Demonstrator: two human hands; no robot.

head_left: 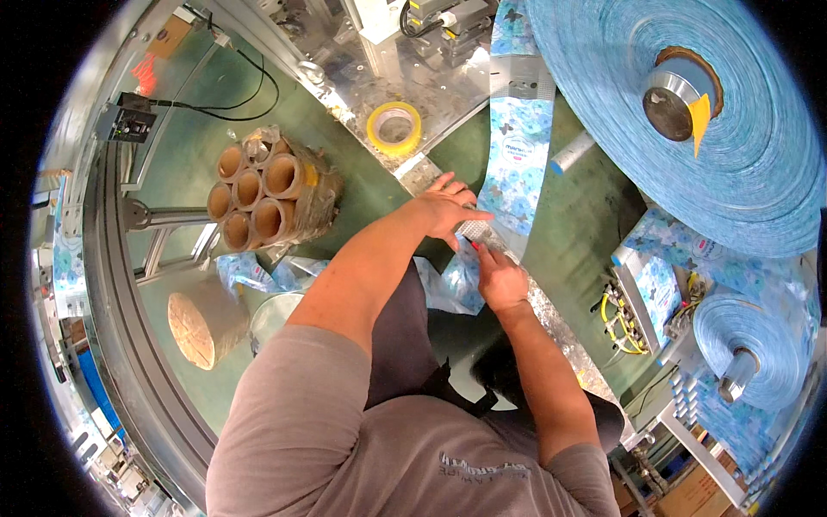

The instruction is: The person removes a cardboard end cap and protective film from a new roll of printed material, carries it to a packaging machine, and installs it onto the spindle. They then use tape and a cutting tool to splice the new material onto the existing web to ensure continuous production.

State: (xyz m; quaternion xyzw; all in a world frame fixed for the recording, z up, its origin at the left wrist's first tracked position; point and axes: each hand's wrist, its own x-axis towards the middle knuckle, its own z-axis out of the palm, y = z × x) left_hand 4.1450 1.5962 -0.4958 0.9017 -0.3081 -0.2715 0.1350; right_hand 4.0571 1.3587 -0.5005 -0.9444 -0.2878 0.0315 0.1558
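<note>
My left hand (448, 208) lies spread, thumb out, on a narrow metal beam (551, 314), beside a small pale textured patch (475, 227). Close below it, my right hand (502, 280) is closed around a slim red-tipped tool (475, 246), mostly hidden by the fingers; its kind cannot be told. A strip of blue patterned film (515, 159) hangs down just beyond both hands. More of this film (461, 284) lies crumpled below the beam, behind my left forearm. A roll of yellow tape (394, 128) rests on the metal machine plate above my left hand.
A huge roll of blue film (594, 112) hangs at the upper right, a smaller roll (745, 345) below it. Bundled cardboard tubes (276, 185) and a wrapped cylinder (207, 319) stand at left. A grey metal frame (129, 345) curves along the left side. Yellow hoses (622, 323) sit right.
</note>
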